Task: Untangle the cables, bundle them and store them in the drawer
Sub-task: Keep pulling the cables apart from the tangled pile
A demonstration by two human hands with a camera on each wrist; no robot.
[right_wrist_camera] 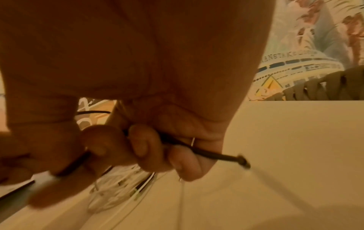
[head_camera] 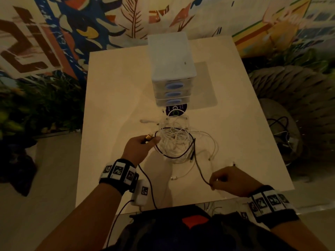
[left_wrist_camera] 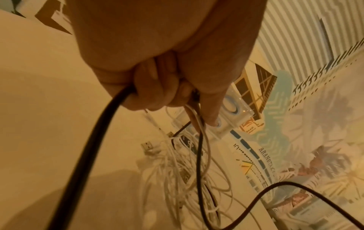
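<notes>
A tangle of white cables lies mid-table, with a black cable looped around it. My left hand sits at the tangle's left edge and grips the black cable at its gold-tipped plug; white strands hang by its fingers. My right hand, nearer the front right, pinches the same black cable in curled fingers, a short end sticking out past them. The white drawer unit stands behind the tangle, its three blue-handled drawers closed.
A dark round disc lies just in front of the drawer unit on the white table. A white plug rests left of the tangle. A small white device sits at the front edge. A woven chair holding dark cables stands right.
</notes>
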